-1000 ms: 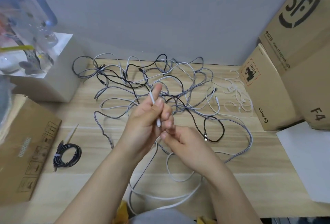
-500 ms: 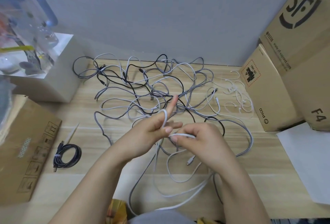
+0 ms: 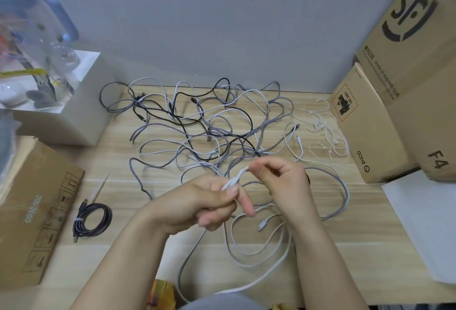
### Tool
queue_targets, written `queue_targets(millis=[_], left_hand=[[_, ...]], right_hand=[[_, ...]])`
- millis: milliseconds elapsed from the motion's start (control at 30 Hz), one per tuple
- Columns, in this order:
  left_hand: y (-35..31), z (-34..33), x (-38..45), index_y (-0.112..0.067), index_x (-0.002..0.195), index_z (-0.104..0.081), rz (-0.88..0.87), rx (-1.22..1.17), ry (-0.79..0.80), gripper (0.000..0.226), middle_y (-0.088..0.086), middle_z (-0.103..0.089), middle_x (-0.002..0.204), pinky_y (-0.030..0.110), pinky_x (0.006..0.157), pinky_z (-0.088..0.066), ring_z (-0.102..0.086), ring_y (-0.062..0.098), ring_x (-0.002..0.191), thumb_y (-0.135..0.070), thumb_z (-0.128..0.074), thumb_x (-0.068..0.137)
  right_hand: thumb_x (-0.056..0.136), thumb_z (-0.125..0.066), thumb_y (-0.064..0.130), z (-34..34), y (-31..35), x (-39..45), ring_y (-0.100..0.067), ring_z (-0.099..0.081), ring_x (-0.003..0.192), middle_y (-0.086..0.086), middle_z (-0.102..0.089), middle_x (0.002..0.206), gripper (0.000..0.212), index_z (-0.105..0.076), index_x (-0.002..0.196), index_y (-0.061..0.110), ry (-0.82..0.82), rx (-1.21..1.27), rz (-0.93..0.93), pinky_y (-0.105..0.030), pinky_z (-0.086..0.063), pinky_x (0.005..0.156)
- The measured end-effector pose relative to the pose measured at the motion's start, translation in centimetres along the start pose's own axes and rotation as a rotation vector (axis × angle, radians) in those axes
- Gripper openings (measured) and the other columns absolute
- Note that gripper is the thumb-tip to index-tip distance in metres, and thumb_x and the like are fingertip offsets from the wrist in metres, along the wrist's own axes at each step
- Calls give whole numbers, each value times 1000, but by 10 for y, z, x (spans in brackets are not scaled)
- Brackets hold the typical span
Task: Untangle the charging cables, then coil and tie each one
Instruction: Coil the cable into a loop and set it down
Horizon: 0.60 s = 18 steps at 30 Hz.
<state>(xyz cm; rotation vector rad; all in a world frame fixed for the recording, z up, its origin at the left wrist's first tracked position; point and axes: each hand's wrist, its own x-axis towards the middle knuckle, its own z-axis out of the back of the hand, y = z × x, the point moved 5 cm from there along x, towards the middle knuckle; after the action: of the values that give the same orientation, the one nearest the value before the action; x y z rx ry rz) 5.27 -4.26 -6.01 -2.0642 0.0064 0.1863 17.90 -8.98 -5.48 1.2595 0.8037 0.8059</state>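
Above the wooden tabletop (image 3: pixel 246 285), left hand (image 3: pixel 197 207) and right hand (image 3: pixel 283 181) both pinch a thin white charging cable (image 3: pixel 237 180), whose trailing slack may snag the neighbouring tangle.

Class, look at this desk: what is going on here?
A person is sorting charging cables. Both hands work a white cable: the left hand grips it, the right hand pinches its end. A tangle of cables waits on the wooden table. One coiled black cable lies tied at left.
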Motion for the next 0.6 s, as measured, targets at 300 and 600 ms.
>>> queue_targets(millis=[300,600], left_hand=[[-18,5,5,-27,144,-31,-385,-499,-128,71,-5,-51,57,14,45,-41,-26,4,41,-25,-67,83],[-4,15,11,-51,136,-7,-267,-14,-547,66,4,-73,82,20,67,-54,-69,12,72,-24,-49,92]], right_hand=[[90,-50,36,-32,-19,-8,-9,-35,54,-2,-42,58,32,-65,62,43,354,-246,-94,-28,-30,57],[92,-51,40,-36,-14,-21,-7,-43,55,13,-49,53,45,-48,47,35,464,-763,-26,-24,-31,52]])
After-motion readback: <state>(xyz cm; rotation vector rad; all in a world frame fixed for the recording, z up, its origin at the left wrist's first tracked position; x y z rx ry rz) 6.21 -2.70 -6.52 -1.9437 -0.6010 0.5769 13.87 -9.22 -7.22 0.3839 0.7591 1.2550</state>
